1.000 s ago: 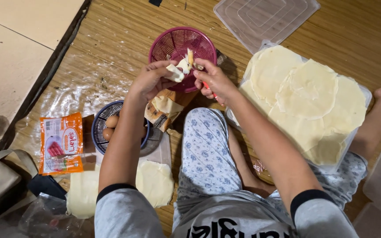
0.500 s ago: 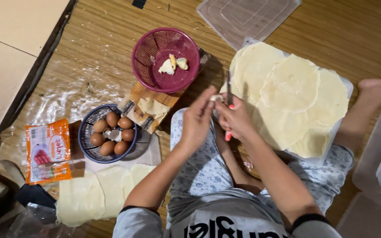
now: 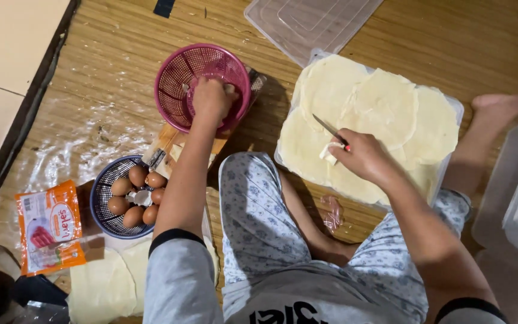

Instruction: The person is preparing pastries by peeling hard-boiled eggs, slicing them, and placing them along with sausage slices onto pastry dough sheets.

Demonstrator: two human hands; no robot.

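Reaching into a pink mesh basket [image 3: 178, 84], the person's left hand [image 3: 210, 99] is curled with its fingers drawn together down inside the bowl; whether anything is pinched in them cannot be told, since the back of the hand hides the fingertips. The basket sits partly on a wooden cutting board [image 3: 172, 139] on the woven floor mat [image 3: 103, 54].

The right hand [image 3: 364, 157] is closed around a small knife [image 3: 328, 129], the thin blade pointing up and left, and the same hand also grips a small white chunk [image 3: 329, 153] just below the blade. This hand hangs over a clear plastic tray [image 3: 458, 111] stacked with round pale wrappers [image 3: 385, 105], which lies to the right of the person's bent knee.

Left of the forearm stands a dark blue mesh basket [image 3: 100, 207] of brown eggs [image 3: 138, 176], with a broken shell among them. An orange food packet [image 3: 49, 228] lies further left on crinkled plastic sheet. More pale wrappers [image 3: 112, 282] lie below the egg basket. A clear lid [image 3: 307, 21] rests above the tray, and a bare foot [image 3: 502, 108] shows at the right edge.
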